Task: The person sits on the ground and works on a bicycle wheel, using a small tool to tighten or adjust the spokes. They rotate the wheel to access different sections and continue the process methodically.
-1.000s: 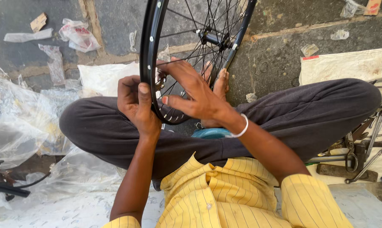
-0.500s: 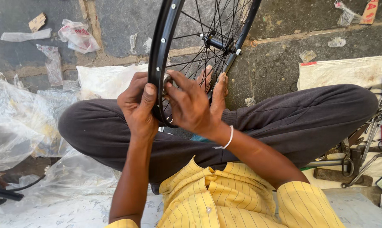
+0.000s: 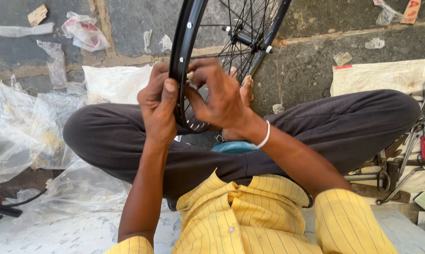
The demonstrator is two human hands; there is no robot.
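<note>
Two bare hands are closed on a black bicycle wheel rim (image 3: 183, 51) held upright above crossed legs.

Head view: the rim is gripped by the left hand (image 3: 158, 106), its fingers wrapped round the outer edge and the thumb laid flat along the rim face. The right hand (image 3: 219, 96) is curled just beside it, on the inner side, where a small pale part is pinched between its fingertips against the rim; what the part is cannot be told. The spokes (image 3: 236, 47) and hub (image 3: 243, 36) are seen beyond the fingers. Clear plastic sheeting (image 3: 19, 136) lies to the left of the fingers, metal tools (image 3: 400, 164) well apart on the right.
</note>
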